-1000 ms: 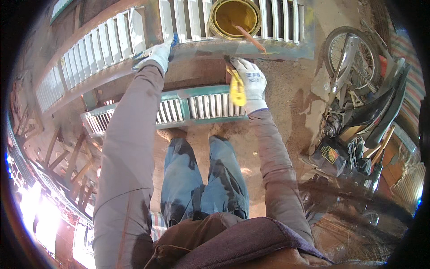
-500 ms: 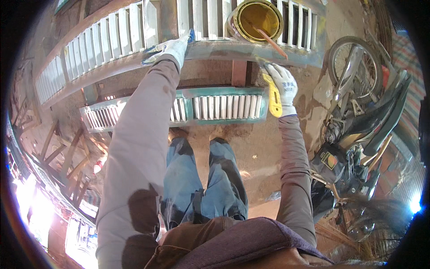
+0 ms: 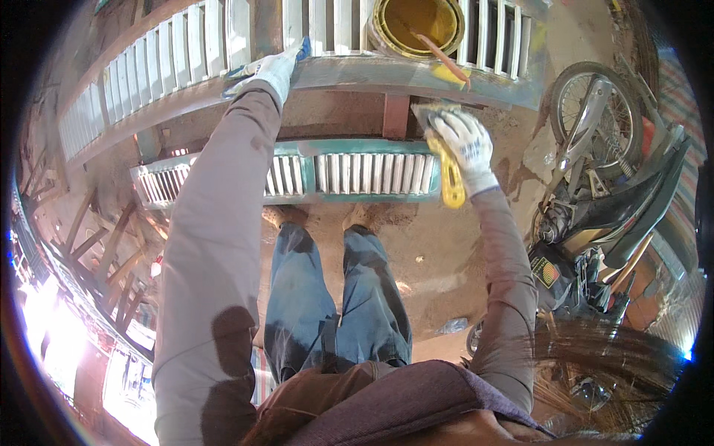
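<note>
My left hand (image 3: 268,73), in a white glove with blue fingertips, rests with spread fingers on the grey edge rail of a long panel with white slats (image 3: 195,44). My right hand (image 3: 467,141), gloved alike, is closed round a putty knife (image 3: 452,184) with a yellow handle. Its grey blade points up and left, just short of the rail, and appears apart from it. Beyond it, on the slats, stands an open round can (image 3: 379,30) of yellow-brown stuff. A reddish stick (image 3: 440,58) leans out over the rim, above a yellow patch on the rail.
A smaller green-framed slatted panel (image 3: 375,172) lies lower down, between my feet and the long panel. On the right a motorcycle (image 3: 587,201) stands close by. Wooden legs and frames (image 3: 111,253) crowd the left side.
My right hand has turned and dropped slightly away from the rail, bringing the knife's blade into sight. The view has shifted a little; my left hand still lies on the rail.
</note>
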The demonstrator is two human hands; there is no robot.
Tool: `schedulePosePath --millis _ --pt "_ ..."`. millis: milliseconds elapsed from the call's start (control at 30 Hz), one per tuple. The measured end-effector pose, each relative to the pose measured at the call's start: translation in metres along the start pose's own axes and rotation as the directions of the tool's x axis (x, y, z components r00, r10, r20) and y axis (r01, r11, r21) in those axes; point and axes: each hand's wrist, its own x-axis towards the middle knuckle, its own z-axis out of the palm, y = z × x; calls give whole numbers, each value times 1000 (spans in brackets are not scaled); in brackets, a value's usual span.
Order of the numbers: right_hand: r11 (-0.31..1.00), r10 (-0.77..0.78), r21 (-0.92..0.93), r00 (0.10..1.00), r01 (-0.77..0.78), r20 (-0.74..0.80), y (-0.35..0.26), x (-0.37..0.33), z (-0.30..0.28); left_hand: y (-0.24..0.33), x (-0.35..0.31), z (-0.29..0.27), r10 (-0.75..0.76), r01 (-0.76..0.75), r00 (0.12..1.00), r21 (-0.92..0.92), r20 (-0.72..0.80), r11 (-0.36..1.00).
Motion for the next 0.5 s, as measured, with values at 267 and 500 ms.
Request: schedulePosePath --millis 267,500 --pt "976 218 50 966 -213 -140 71 22 -26 3 -2 1 -19 18 998 -19 -64 1000" --pt "984 119 -149 984 -99 132 16 29 -13 -9 18 20 -161 168 969 22 -189 986"
